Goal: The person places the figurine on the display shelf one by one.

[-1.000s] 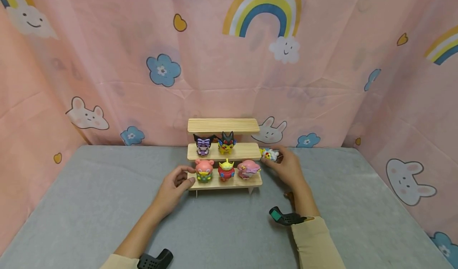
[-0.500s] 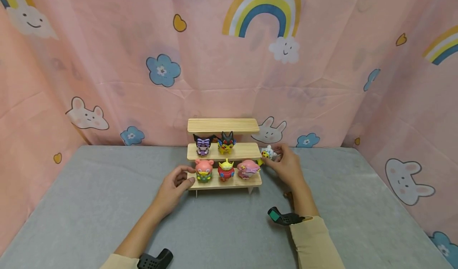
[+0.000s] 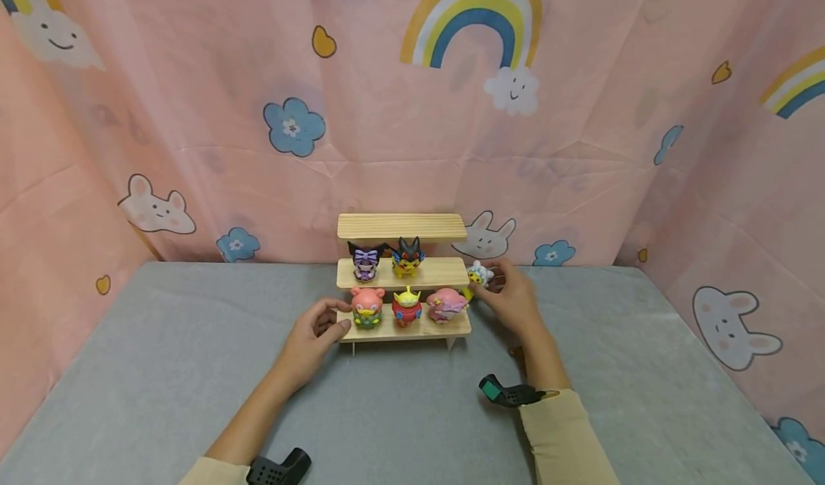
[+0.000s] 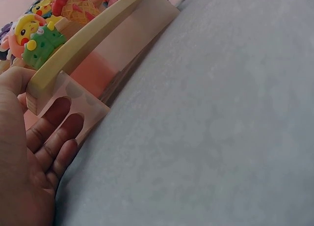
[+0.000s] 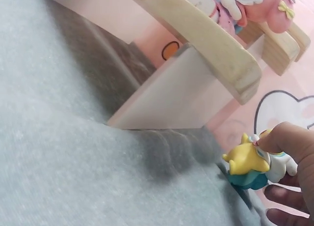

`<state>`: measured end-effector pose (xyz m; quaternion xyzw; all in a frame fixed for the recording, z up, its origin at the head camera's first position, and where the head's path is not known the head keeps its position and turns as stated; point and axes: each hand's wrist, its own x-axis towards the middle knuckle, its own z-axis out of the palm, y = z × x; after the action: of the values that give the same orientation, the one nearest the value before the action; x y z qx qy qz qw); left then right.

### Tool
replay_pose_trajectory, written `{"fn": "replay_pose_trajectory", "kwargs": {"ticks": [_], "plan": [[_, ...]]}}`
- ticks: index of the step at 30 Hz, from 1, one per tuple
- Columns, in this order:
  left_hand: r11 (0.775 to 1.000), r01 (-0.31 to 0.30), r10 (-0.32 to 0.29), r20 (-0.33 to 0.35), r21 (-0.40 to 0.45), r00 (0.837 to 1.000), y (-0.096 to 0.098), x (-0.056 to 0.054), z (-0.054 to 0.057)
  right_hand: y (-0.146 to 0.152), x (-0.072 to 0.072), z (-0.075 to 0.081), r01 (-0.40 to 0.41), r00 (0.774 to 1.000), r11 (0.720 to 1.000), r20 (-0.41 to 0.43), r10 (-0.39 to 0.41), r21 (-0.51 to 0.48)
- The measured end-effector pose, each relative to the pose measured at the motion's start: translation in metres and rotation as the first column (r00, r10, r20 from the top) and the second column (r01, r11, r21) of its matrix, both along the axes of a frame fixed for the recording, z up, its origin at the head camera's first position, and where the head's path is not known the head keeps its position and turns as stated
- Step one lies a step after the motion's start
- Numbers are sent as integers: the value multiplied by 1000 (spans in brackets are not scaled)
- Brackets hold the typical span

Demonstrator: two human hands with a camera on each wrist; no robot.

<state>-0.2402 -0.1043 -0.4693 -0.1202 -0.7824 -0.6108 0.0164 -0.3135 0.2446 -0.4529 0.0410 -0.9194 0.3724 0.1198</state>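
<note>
A three-tier wooden display stand (image 3: pixel 402 226) sits at the back middle of the table. At its lower left end my left hand (image 3: pixel 308 343) grips the bottom shelf (image 4: pixel 81 42), with other fingers against the clear side leg (image 4: pixel 91 96). To the right of the stand, my right hand (image 3: pixel 514 300) pinches a small white and yellow figurine (image 3: pixel 480 274). In the right wrist view the figurine (image 5: pixel 249 159) also shows teal and lies tipped sideways, close over the table. Part of it is hidden by my fingers.
On the bottom shelf stand a pink-and-green figurine (image 3: pixel 368 309), a red one (image 3: pixel 407 309) and a pink one (image 3: pixel 446 305). The middle shelf bears a purple-black figurine (image 3: pixel 367 263) and a yellow-black one (image 3: pixel 407 259). A patterned pink curtain (image 3: pixel 387 127) hangs behind the table (image 3: pixel 412 413).
The figurine in my right hand has turned and shifted slightly left, towards the stand; my right hand has drifted a little left with it. My left hand has stayed in place.
</note>
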Motion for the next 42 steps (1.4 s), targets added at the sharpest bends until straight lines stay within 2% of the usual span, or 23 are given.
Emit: {"fn": "replay_pose_trajectory", "kwargs": {"ticks": [5,15,20,27,35,42], "plan": [[1000,-3,3,7,-2,1000,0,0,1,-5,0,1,-46,999,999,14,46,-13],[1000,0,0,-4,8,1000,-1,1,1,-13,0,3,-93,995,995,-34,92,-33],[1000,3,-3,-9,9,1000,0,2,3,-12,1,3,-80,997,995,-16,79,-58],[1000,7,-7,-4,6,1000,0,3,2,-5,4,7,-15,1000,998,-20,14,-62],[1000,4,-4,-5,1,1000,0,2,1,-1,7,23,-16,993,994,-115,3,-112],[1000,7,-7,-19,3,1000,0,3,2,0,12,42,-45,967,985,-254,1,-166]]}}
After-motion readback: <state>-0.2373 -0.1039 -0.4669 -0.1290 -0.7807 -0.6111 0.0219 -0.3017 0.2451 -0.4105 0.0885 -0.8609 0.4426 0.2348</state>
